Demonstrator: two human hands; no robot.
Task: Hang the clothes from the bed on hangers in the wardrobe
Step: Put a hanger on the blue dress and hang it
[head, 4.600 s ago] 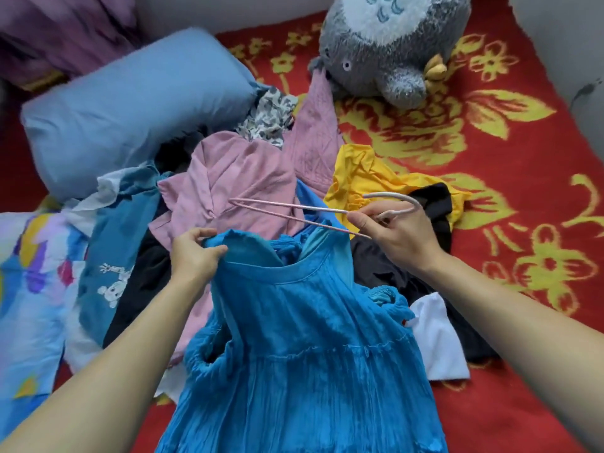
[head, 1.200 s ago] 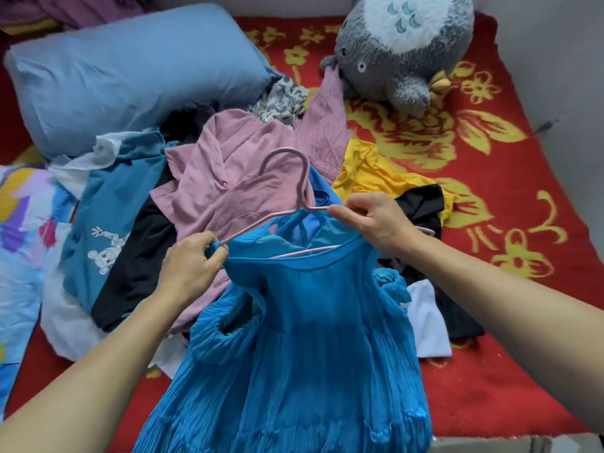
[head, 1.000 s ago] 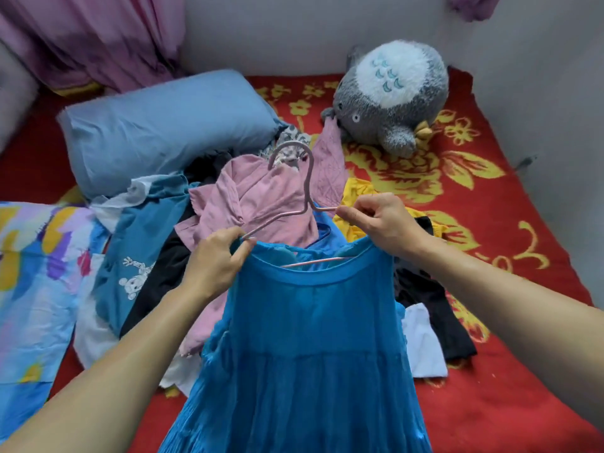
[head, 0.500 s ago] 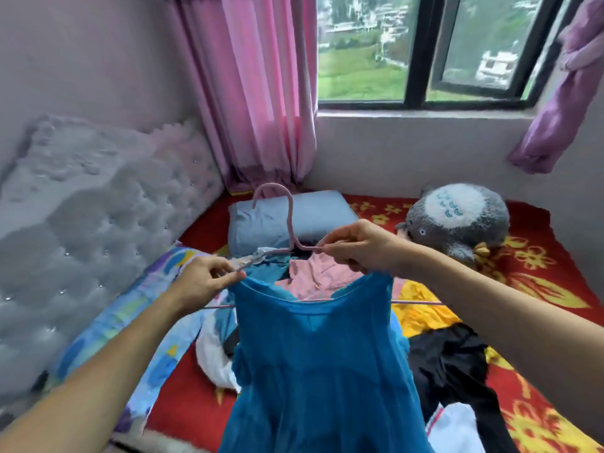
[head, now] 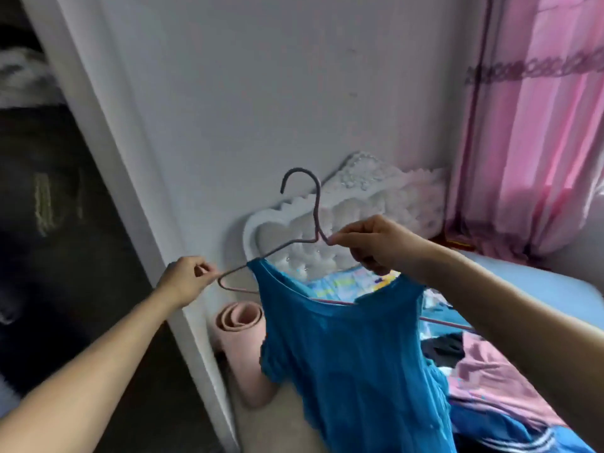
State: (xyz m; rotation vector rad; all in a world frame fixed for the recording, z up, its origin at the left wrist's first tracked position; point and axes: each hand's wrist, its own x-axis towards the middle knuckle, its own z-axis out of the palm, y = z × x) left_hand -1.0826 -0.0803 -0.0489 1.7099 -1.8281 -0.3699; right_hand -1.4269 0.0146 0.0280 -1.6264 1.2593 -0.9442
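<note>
Blue dress (head: pixel 353 354) on hanger (head: pixel 315 217), in transit. Left hand (head: pixel 188 277) pinches hanger's end, right hand (head: pixel 369 243) its neck: both grips clamped. Next, I reckon: hook into wardrobe (head: pixel 65 223), nine o'clock.

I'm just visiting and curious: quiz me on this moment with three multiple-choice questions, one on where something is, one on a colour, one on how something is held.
1. Where is the rolled pink mat? A on the bed; B upright on the floor; C in a hand.
2. What colour is the dress on the hanger? A yellow; B black; C blue.
3. How is the hanger held? A by both hands; B by one hand; C hooked on a rail.
Answers: 1 B, it stands on end beside the headboard. 2 C, its fabric is bright blue. 3 A, the left hand pinches its end, the right hand grips near the hook.
</note>
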